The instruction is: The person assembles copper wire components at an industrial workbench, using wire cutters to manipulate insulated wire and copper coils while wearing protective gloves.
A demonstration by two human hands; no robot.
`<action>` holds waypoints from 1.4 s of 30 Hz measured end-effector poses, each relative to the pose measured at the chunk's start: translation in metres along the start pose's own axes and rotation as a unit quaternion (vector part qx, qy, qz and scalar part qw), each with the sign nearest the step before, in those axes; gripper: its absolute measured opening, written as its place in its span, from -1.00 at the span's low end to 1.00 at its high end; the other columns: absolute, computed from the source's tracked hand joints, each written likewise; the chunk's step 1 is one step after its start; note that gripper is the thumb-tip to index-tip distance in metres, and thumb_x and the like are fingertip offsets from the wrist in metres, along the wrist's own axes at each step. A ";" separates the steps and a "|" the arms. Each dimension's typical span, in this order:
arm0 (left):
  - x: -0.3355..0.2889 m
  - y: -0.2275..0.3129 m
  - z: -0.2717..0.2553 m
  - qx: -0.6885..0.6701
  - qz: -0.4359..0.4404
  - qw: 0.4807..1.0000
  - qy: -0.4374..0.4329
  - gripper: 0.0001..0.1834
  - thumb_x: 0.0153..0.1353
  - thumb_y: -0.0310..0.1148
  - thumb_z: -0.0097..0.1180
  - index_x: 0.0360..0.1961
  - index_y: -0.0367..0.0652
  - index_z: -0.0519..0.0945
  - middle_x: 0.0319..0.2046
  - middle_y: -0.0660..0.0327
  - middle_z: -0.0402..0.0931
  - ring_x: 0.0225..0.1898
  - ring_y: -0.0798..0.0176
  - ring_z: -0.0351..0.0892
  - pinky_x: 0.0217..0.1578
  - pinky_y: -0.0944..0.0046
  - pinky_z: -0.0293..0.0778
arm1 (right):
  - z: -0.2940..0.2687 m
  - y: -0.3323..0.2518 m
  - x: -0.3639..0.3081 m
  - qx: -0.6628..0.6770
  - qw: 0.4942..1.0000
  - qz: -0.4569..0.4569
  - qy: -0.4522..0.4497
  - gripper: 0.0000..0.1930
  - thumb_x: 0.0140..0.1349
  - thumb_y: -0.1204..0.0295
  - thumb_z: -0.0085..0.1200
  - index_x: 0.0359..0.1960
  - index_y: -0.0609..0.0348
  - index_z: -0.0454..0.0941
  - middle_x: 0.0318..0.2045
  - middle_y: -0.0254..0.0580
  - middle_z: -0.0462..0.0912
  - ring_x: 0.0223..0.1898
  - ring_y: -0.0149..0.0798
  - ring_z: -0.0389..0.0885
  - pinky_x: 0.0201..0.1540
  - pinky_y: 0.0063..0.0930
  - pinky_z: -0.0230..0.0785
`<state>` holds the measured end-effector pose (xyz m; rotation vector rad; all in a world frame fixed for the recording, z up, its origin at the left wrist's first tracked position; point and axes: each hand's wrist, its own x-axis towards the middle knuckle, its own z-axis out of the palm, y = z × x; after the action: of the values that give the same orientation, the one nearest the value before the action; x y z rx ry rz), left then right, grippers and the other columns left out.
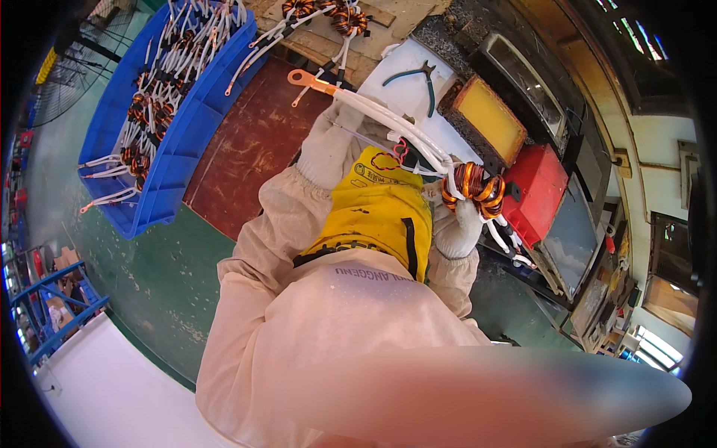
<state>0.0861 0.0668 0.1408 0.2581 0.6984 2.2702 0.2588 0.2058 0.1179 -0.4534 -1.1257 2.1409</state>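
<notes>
Right hand [457, 224] in a white knit glove is closed around a copper-wound ring coil [473, 188], held up over the cluttered desk [418, 89]. Left hand [345, 123], gloved too, grips its stiff white sleeved leads [388, 123]. More coils fill the blue plastic bin [175, 149].

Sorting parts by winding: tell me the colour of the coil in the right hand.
Copper-orange with dark bands, on the coil with white leads; the head view shows it.

One blue crate [160, 160], one pliers [418, 78].
</notes>
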 end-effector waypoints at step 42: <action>0.020 -0.066 0.060 -0.092 -0.166 0.979 -0.075 -0.42 0.32 0.05 -0.18 0.15 -0.20 0.29 0.03 0.10 0.41 0.03 0.13 0.45 0.09 0.01 0.33 | -0.047 -0.029 0.012 -0.109 0.984 -0.094 0.109 -0.66 0.06 0.66 0.13 -0.10 0.16 0.45 -0.18 -0.26 0.54 -0.22 -0.36 0.54 -0.18 -0.39 0.46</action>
<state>0.1337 0.1443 0.1535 0.2035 0.4140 1.9563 0.2885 0.2531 0.1150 -0.6378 -1.2284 1.7669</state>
